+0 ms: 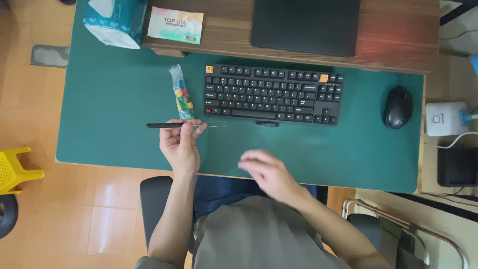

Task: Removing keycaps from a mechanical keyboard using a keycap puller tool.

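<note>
A thin dark pen-like stick (pixel 164 125) lies crosswise in the left hand (pixel 180 145), pinched between the fingertips at its right end, the rest jutting out to that hand's left over the green desk mat (pixel 114 99). A clear slim strip (pixel 214 125) runs on from the fingertips to the hand's right; it may be a cap or sleeve of the stick, but the view is too faint to be sure. The left hand is closed on the stick, palm turned up toward the camera.

Just beyond the fingertips sits a clear plastic bag of small coloured blocks (pixel 181 94), standing up off the mat. Farther right of it is a black keyboard (pixel 273 93).

The right hand (pixel 269 172) hovers over the near edge of the mat, blurred, fingers loosely apart and holding nothing. Well off to its right lies a black mouse (pixel 398 106). Past the left hand, at the far edge, rest a teal tissue pack (pixel 115 21) and a small pastel packet (pixel 175 25).
</note>
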